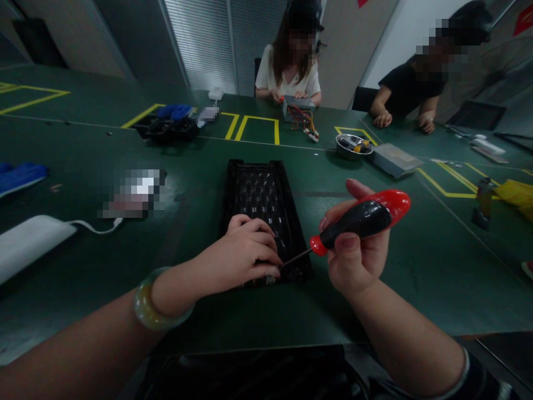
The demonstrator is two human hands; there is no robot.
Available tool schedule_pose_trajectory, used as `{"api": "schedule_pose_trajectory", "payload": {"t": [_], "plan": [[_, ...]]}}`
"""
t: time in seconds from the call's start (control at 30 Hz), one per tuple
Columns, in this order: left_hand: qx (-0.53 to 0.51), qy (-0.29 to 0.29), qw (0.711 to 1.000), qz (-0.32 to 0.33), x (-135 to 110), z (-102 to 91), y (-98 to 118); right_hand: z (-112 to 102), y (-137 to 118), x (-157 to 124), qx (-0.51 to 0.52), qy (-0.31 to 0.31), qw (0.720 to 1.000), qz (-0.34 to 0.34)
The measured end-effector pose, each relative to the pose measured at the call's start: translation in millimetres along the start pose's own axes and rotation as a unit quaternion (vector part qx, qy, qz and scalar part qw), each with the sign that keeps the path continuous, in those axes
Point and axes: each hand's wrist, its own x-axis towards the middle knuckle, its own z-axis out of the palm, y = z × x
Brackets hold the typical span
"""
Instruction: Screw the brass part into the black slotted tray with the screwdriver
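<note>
A black rectangular plastic panel [287,211] with a patterned hollow face lies lengthwise in front of me. My left hand [250,250] rests over its near half, fingers curled and thumb and forefinger closed together near the front edge. What they pinch is too small to make out; a little pale part [270,280] shows just below them. In my right hand [358,255] is a red and black screwdriver [362,222], gripped by its handle and tilted. Its thin shaft slants down left, the tip beside my left fingertips.
A phone [137,194] on a white cable and a white power bank [33,244] lie left. Farther back are a black tray [166,130], a metal bowl [353,147] of small parts and a grey plate [395,158]. Across the table a person handles a power supply [297,108]; another sits right.
</note>
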Motion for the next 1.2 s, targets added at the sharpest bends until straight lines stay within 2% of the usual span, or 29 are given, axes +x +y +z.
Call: {"api": "schedule_pose_trajectory", "payload": {"t": [0.13, 0.3, 0.47, 0.67, 0.8, 1.0, 1.2], "plan": [[-0.007, 0.003, 1.000, -0.001, -0.6, 0.6, -0.6, -1.9, -0.2, -0.5, 0.035, -0.029, 0.998, 0.050], [-0.019, -0.003, 1.000, 0.002, 0.0, -1.2, -0.4, -1.5, -5.6, -0.8, 0.079, -0.039, 0.994, 0.068], [-0.020, -0.003, 1.000, 0.002, 0.4, -1.9, 0.6, -1.7, -8.1, 0.9, 0.111, -0.089, 0.985, 0.097], [-0.033, -0.008, 0.999, -0.010, -0.2, -2.7, 1.7, -9.4, -3.6, -1.8, 0.042, -0.136, 0.983, 0.113], [-0.039, -0.011, 0.999, -0.016, -1.0, -3.6, 1.7, -8.7, -6.0, -4.8, 0.030, -0.120, 0.984, 0.128], [-0.043, -0.009, 0.999, -0.015, -0.3, -1.2, 1.0, -3.1, -9.4, -4.1, 0.045, -0.112, 0.986, 0.111], [-0.048, -0.002, 0.999, -0.009, -0.8, -0.9, 0.5, -7.6, -6.1, -4.6, 0.000, -0.092, 0.987, 0.130]]}}
